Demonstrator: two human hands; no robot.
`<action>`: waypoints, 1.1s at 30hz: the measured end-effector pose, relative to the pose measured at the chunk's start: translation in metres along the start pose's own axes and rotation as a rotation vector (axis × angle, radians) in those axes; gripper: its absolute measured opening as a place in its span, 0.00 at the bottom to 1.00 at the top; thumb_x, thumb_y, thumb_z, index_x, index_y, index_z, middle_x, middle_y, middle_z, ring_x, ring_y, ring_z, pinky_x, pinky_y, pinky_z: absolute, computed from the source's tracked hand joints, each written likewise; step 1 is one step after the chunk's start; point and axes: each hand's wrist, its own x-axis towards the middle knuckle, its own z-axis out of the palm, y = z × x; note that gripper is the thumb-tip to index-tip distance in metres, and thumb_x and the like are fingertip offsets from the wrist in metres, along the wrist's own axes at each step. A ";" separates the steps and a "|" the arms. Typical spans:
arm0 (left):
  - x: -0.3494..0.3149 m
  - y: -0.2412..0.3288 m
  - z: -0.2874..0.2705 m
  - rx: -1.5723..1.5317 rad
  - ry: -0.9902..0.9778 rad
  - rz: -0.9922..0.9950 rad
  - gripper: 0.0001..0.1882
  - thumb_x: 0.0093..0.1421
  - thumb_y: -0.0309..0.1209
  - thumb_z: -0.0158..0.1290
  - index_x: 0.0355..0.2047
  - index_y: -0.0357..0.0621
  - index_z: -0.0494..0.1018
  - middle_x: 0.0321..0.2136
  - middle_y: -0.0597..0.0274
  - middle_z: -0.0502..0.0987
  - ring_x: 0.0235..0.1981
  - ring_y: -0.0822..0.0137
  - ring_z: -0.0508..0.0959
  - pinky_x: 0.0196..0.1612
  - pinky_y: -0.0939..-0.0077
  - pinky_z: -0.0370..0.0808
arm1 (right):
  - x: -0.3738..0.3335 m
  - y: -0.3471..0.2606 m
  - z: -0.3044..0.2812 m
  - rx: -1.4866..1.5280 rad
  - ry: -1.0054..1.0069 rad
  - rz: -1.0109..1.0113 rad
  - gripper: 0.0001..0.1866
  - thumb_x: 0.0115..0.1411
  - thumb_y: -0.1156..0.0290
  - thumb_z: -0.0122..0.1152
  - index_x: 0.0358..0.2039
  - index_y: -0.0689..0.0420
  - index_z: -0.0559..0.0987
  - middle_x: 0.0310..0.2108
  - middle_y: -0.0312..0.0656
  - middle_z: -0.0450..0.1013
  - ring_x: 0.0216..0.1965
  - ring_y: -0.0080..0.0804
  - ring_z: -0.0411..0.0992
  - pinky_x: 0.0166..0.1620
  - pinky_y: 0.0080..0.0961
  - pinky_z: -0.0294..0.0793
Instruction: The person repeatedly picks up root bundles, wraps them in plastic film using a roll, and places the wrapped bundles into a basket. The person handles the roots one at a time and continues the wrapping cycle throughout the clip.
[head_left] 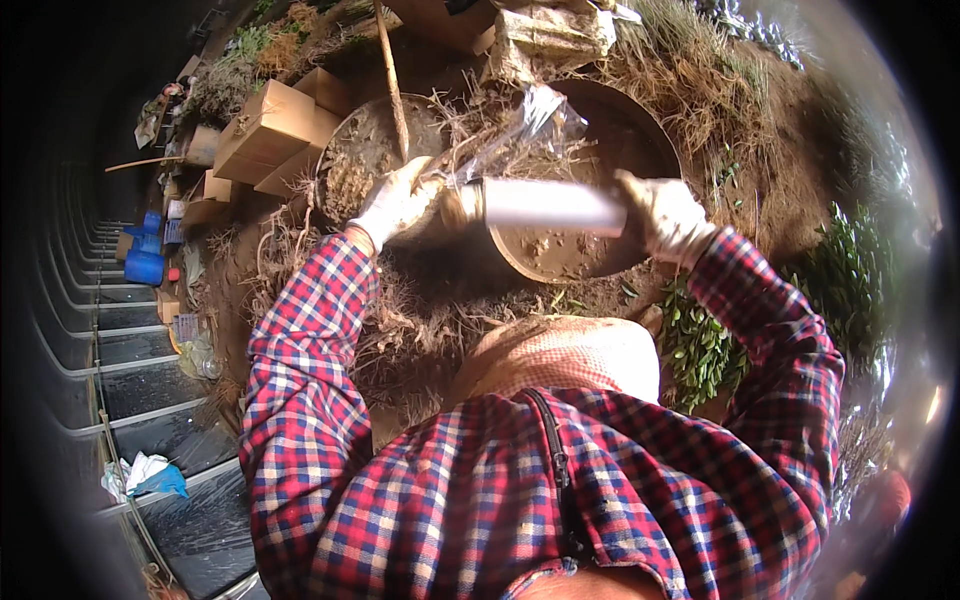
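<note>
A roll of clear plastic film (555,207), blurred by motion, lies sideways between my hands. My right hand (672,215), in a dirty white glove, is closed round its right end. My gloved left hand (393,203) is closed near the roll's brown left end (462,207); the fingers partly hide what they grip. Thin bare roots (478,130) stick out just beyond that hand, and a loose strip of film (545,112) stretches over them. Below the hands are a round tub of wet mud (335,140) at left and a wider tub of muddy water (672,135) at right.
A wooden stick (391,75) stands in the mud tub. Cardboard boxes (262,135) are stacked at left, with blue containers (145,262) farther off. Bare-root plants (700,75) lie at the back right. Leafy green plants (698,345) lie near my right arm.
</note>
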 end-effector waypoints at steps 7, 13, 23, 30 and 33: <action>-0.003 0.034 0.018 0.682 -0.243 0.158 0.28 0.65 0.50 0.40 0.62 0.54 0.60 0.32 0.51 0.80 0.31 0.49 0.80 0.35 0.57 0.76 | 0.043 0.094 -0.010 -0.326 0.133 0.271 0.32 0.53 0.69 0.57 0.60 0.58 0.62 0.37 0.55 0.75 0.39 0.52 0.75 0.43 0.42 0.75; -0.003 0.035 0.019 0.801 -0.219 0.312 0.28 0.65 0.51 0.40 0.62 0.55 0.61 0.32 0.53 0.80 0.32 0.52 0.81 0.38 0.61 0.76 | 0.036 0.145 0.038 -0.328 -0.079 0.429 0.23 0.60 0.60 0.56 0.51 0.59 0.68 0.44 0.49 0.74 0.40 0.45 0.75 0.44 0.37 0.75; -0.004 0.001 -0.014 0.863 -0.178 0.301 0.26 0.64 0.50 0.44 0.61 0.58 0.63 0.30 0.55 0.80 0.30 0.56 0.81 0.34 0.65 0.76 | 0.018 0.071 0.106 -0.423 -0.638 0.332 0.28 0.60 0.73 0.43 0.63 0.61 0.60 0.42 0.48 0.77 0.41 0.43 0.77 0.42 0.37 0.77; -0.008 -0.038 -0.017 0.919 -0.271 0.165 0.27 0.65 0.49 0.44 0.62 0.57 0.60 0.33 0.53 0.80 0.35 0.54 0.80 0.39 0.61 0.75 | 0.023 0.018 0.075 -0.121 -0.531 0.189 0.25 0.66 0.58 0.44 0.59 0.59 0.66 0.32 0.52 0.77 0.29 0.41 0.77 0.35 0.35 0.78; -0.010 -0.036 -0.008 0.877 -0.358 0.284 0.27 0.65 0.53 0.41 0.60 0.57 0.62 0.26 0.55 0.78 0.27 0.56 0.79 0.30 0.63 0.75 | 0.038 0.034 0.049 -0.425 -0.217 -0.184 0.30 0.60 0.68 0.51 0.60 0.69 0.59 0.34 0.56 0.76 0.27 0.40 0.76 0.31 0.33 0.77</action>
